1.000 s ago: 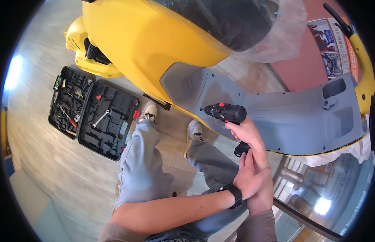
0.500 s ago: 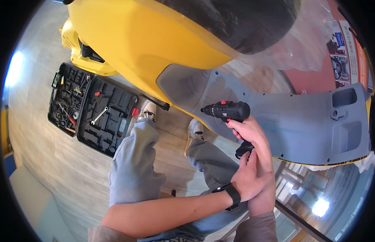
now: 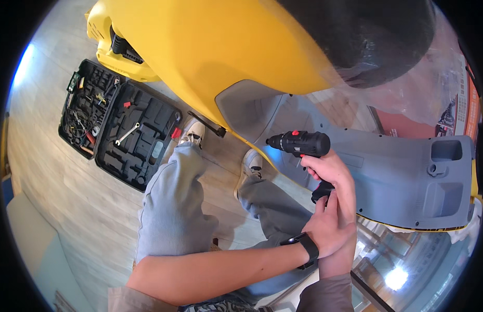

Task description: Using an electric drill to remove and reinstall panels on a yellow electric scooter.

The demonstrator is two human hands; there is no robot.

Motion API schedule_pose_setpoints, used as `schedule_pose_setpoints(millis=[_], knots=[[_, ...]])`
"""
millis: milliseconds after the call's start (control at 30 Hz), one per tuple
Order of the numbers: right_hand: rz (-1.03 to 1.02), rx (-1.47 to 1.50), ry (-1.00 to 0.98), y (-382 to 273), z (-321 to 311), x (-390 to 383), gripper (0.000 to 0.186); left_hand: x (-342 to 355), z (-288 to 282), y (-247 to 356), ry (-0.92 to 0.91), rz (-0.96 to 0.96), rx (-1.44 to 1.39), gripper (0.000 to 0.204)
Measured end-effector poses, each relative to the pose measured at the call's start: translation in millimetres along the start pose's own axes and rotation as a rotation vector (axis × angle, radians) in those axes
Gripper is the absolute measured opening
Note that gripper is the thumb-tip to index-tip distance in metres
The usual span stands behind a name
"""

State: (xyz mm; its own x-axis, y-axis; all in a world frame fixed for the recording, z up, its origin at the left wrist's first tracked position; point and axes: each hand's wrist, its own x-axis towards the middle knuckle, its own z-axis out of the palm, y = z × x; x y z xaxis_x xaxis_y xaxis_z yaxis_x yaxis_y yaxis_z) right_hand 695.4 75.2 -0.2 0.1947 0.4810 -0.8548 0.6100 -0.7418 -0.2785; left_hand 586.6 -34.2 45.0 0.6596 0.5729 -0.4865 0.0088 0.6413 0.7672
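My right hand (image 3: 329, 169) is closed round the grip of a black drill (image 3: 306, 144) with red accents. The drill points left over the grey plastic floorboard (image 3: 402, 182) of a yellow scooter-like vehicle (image 3: 194, 47), with a blue light glowing below its tip. Whether the bit touches the panel I cannot tell. My left hand (image 3: 329, 229), with a black watch at the wrist, lies across my right forearm, its fingertips curled on the battery at the drill's base (image 3: 320, 193).
An open black tool case (image 3: 148, 130) with a wrench (image 3: 128, 134) lies on the wooden floor by my shoes and legs. Crumpled clear plastic and a dark seat-like part (image 3: 366, 41) top the vehicle. A pale padded surface (image 3: 33, 229) is lower left, a glass-topped surface (image 3: 418, 260) lower right.
The view has shifted, with the dark seat-like part filling more of the upper right. The drill sits slightly farther right in view, and a blue light now shows below its tip.
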Motion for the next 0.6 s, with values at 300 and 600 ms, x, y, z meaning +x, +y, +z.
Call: schedule_pose_setpoints(millis=[300, 600], knots=[[0.022, 0.072, -0.084, 1, -6, 8, 0.017, 9, -1, 6, -0.002, -0.032, 0.013, 0.096], [0.026, -0.040, -0.088, -8, -16, 3, 0.017, 9, -5, 19, -0.036, -0.035, 0.010, 0.089]])
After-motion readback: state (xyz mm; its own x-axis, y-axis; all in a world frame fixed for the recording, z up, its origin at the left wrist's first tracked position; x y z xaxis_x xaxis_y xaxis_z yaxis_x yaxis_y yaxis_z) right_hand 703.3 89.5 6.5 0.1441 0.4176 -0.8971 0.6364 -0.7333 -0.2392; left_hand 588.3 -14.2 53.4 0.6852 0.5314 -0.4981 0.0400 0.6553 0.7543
